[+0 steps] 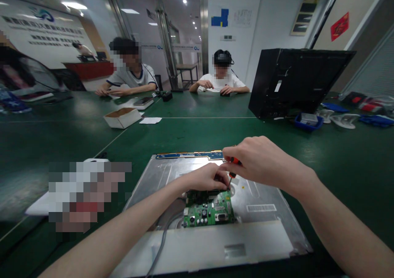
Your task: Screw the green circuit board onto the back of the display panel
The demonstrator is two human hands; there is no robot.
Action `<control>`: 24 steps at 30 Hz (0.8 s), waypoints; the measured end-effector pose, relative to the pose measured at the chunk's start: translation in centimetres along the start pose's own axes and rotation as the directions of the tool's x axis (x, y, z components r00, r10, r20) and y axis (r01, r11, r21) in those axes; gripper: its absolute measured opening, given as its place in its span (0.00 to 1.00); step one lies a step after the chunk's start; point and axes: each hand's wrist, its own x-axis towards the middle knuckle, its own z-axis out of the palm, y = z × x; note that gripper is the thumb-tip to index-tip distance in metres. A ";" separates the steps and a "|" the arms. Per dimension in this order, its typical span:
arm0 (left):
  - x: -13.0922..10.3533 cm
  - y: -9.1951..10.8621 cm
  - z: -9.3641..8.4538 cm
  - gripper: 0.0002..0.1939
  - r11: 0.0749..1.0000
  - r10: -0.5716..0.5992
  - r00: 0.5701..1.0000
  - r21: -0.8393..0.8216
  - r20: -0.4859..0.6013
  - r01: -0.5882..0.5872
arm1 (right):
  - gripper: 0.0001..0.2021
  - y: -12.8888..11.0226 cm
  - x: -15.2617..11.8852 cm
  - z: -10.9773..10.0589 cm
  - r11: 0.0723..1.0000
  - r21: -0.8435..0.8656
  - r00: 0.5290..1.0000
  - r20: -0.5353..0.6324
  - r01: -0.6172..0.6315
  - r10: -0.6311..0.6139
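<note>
Closing around the red-and-black handle of the screwdriver, the fingers of your right hand leave its thin shaft pointing down at the upper right corner of the green circuit board. The fingers of your left hand are bunched beside the shaft, over the board's upper edge; you cannot tell from here whether they pinch anything.

The circuit board sits near the middle of the bare metal back of a flat display panel, its sockets and capacitors facing up. Left of the board, a grey cable runs down across the panel to its near edge. A pale strip covers the panel's near part, a barcode label lies to the right of the board, and a narrow blue circuit strip lines the far edge.

The panel lies flat on your green counter. Beyond it to the left are an open box and a white paper. Beyond it to the right, a large black housing stands upright, with a blue tray beside its base. Across the counter sit two people in white tops, each with both hands near the surface.
</note>
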 end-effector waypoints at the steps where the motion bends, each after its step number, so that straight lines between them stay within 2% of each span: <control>1: 0.0 0.0 0.0 0.05 1.000 -0.001 1.000 0.002 -0.003 0.001 | 0.12 0.0 0.0 0.0 1.000 0.009 1.000 0.000 0.004 -0.004; 7: 0.1 -0.2 -0.1 0.04 1.000 0.001 1.000 0.000 0.000 -0.001 | 0.05 0.0 -0.1 0.1 0.997 0.073 0.999 0.017 0.031 -0.032; 14: 0.2 -0.1 0.0 0.04 1.000 0.011 1.000 -0.005 -0.002 -0.011 | 0.08 0.0 -0.6 -0.4 0.988 0.128 0.995 0.030 0.088 -0.092; 18: 0.1 -0.1 -0.1 0.05 1.000 0.009 1.000 0.002 0.006 -0.009 | 0.05 0.0 -0.5 -0.5 0.995 0.087 0.997 0.045 0.054 -0.058; 24: 0.0 0.1 -0.1 0.06 1.000 -0.001 1.000 0.012 0.002 0.001 | 0.14 0.2 0.0 -0.2 1.000 0.015 0.999 0.028 -0.021 0.021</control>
